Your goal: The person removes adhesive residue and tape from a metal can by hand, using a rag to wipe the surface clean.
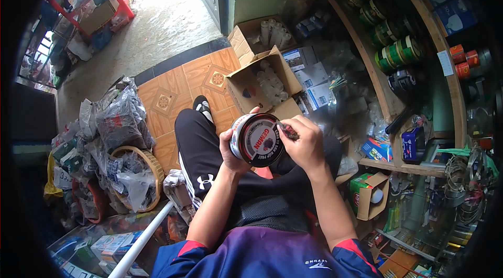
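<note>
While the left hand (231, 156) holds the tin (240, 140) above the trousers (196, 144), the right hand (308, 144) seems to work at the edge of its lid (260, 144). The left fingers are curved round the side, opened only as wide as the tin requires. The right fingers are closed in a pinch on a small dark piece (290, 132); what kind it is, I cannot tell, nor whether it really touches the rim. The lid sits on the tin, its print facing up. In my judgement, such a move calls for a firm left hold and a small, controlled pressure of the piece near the edge.
</note>
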`<state>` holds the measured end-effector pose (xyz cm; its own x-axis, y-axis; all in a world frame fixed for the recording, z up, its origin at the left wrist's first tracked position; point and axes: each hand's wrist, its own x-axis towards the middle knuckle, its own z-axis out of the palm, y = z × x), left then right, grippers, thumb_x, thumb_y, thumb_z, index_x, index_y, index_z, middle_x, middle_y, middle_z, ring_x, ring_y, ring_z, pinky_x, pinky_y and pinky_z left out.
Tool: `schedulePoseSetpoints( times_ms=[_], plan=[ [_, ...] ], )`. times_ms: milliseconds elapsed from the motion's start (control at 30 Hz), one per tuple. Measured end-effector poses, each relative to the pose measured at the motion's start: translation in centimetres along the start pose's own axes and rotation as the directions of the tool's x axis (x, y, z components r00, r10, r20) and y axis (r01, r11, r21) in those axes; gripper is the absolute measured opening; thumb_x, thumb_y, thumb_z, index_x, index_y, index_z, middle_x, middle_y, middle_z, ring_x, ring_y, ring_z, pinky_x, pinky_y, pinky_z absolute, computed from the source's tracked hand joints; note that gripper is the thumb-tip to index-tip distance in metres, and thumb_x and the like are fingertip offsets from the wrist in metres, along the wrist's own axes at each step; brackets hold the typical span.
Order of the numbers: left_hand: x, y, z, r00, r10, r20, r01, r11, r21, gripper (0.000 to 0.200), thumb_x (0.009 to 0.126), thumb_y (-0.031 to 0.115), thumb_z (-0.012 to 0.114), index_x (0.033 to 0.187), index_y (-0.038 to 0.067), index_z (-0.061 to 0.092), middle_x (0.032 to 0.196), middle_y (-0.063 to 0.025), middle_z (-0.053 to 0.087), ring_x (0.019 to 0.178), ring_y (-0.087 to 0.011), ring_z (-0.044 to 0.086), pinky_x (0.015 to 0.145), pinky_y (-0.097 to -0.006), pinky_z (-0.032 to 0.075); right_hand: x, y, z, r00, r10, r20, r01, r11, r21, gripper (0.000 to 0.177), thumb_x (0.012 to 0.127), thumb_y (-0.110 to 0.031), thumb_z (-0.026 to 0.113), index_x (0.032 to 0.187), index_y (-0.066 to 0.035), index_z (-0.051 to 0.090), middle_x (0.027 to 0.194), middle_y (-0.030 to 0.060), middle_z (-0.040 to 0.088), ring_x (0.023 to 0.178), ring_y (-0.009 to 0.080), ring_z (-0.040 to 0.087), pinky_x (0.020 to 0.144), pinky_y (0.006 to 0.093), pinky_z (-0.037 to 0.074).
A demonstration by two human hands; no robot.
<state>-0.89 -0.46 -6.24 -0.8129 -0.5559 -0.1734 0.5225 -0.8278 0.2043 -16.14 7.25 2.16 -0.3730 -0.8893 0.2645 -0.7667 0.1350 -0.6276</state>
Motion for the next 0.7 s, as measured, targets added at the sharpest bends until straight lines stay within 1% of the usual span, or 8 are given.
schedulePoseSetpoints(
  times_ms=[67, 100, 233, 300, 367, 500, 600, 700],
  plan=[
    [0.1, -0.1, 0.0, 1.000, 0.007, -0.008, -0.007, 1.000, -0.007, 0.090, 0.082, 0.055, 0.055, 0.152, 0.004, 0.030, 0.137, -0.0190, 0.053, 0.123, -0.0317, 0.054, 0.104, -0.0457, 0.044, -0.6, 0.2, -0.2, 0.998, -0.037, 0.042, 0.038, 0.999, -0.032, 0.017, 0.076, -0.006, 0.074, 0.091, -0.001, 0.069, 0.083, 0.0115, 0.065, 0.079, 0.0307, 0.065, 0.070, 0.0388, 0.052],
    [0.1, -0.1, 0.0, 1.000, 0.010, -0.012, -0.010, 1.000, -0.010, 0.090, 0.083, 0.055, 0.055, 0.152, 0.004, 0.030, 0.137, -0.0190, 0.053, 0.124, -0.0317, 0.054, 0.105, -0.0459, 0.044, -0.9, 0.2, -0.3, 0.999, -0.031, 0.043, 0.032, 0.999, -0.019, 0.017, 0.077, -0.007, 0.074, 0.093, 0.000, 0.070, 0.085, 0.0123, 0.065, 0.079, 0.0310, 0.064, 0.072, 0.0394, 0.052],
    [0.2, 0.0, -0.8, 1.000, -0.018, 0.007, 0.018, 1.000, -0.024, 0.091, 0.081, 0.054, 0.055, 0.154, 0.008, 0.027, 0.142, -0.0197, 0.049, 0.130, -0.0331, 0.050, 0.107, -0.0481, 0.043, -1.3, -0.8, -0.7, 0.998, 0.038, 0.050, -0.038, 0.999, 0.006, 0.016, 0.080, -0.005, 0.072, 0.095, 0.000, 0.069, 0.085, 0.0134, 0.065, 0.078, 0.0322, 0.065, 0.070, 0.0387, 0.053],
    [0.3, 0.1, -0.9, 0.999, -0.037, 0.019, 0.037, 0.999, -0.018, 0.091, 0.081, 0.055, 0.055, 0.154, 0.009, 0.027, 0.142, -0.0196, 0.049, 0.130, -0.0331, 0.050, 0.107, -0.0486, 0.043, -1.0, -0.6, -0.3, 0.998, 0.048, -0.030, -0.048, 0.999, 0.023, 0.017, 0.080, -0.003, 0.071, 0.096, 0.000, 0.067, 0.086, 0.0135, 0.065, 0.078, 0.0329, 0.066, 0.069, 0.0391, 0.053],
    [0.2, 0.1, -0.3, 0.999, -0.033, 0.011, 0.033, 0.999, -0.002, 0.090, 0.082, 0.055, 0.054, 0.153, 0.006, 0.028, 0.139, -0.0193, 0.051, 0.125, -0.0326, 0.053, 0.104, -0.0475, 0.045, -0.5, -0.5, 0.1, 0.994, 0.052, -0.100, -0.046, 0.997, 0.056, 0.020, 0.079, 0.000, 0.071, 0.098, -0.002, 0.065, 0.087, 0.0127, 0.066, 0.079, 0.0331, 0.068, 0.068, 0.0397, 0.054],
    [0.1, -0.2, -0.4, 1.000, -0.031, 0.007, 0.031, 0.999, -0.011, 0.089, 0.083, 0.054, 0.053, 0.153, 0.004, 0.029, 0.138, -0.0195, 0.052, 0.124, -0.0321, 0.054, 0.103, -0.0471, 0.046, -0.1, -0.2, 0.3, 0.998, -0.055, -0.043, 0.056, 0.998, 0.004, 0.022, 0.076, 0.000, 0.073, 0.097, -0.004, 0.066, 0.087, 0.0112, 0.066, 0.077, 0.0310, 0.068, 0.067, 0.0381, 0.054],
    [0.0, -0.1, -0.3, 0.999, -0.031, -0.013, 0.031, 0.999, -0.009, 0.088, 0.083, 0.053, 0.053, 0.152, 0.004, 0.029, 0.138, -0.0197, 0.052, 0.125, -0.0322, 0.053, 0.104, -0.0470, 0.046, -0.3, 0.3, 0.5, 1.000, 0.002, 0.015, -0.001, 1.000, -0.024, 0.020, 0.077, 0.000, 0.072, 0.096, -0.003, 0.066, 0.086, 0.0123, 0.067, 0.077, 0.0312, 0.069, 0.067, 0.0379, 0.054],
    [0.4, 0.0, -0.9, 1.000, -0.017, -0.016, 0.017, 1.000, -0.023, 0.088, 0.082, 0.052, 0.055, 0.153, 0.007, 0.029, 0.140, -0.0190, 0.051, 0.128, -0.0319, 0.052, 0.106, -0.0472, 0.044, -1.3, 0.9, 0.5, 0.996, 0.054, 0.065, -0.057, 0.997, 0.045, 0.018, 0.078, -0.001, 0.071, 0.095, -0.001, 0.067, 0.084, 0.0136, 0.068, 0.077, 0.0317, 0.069, 0.068, 0.0372, 0.054]
  ],
)
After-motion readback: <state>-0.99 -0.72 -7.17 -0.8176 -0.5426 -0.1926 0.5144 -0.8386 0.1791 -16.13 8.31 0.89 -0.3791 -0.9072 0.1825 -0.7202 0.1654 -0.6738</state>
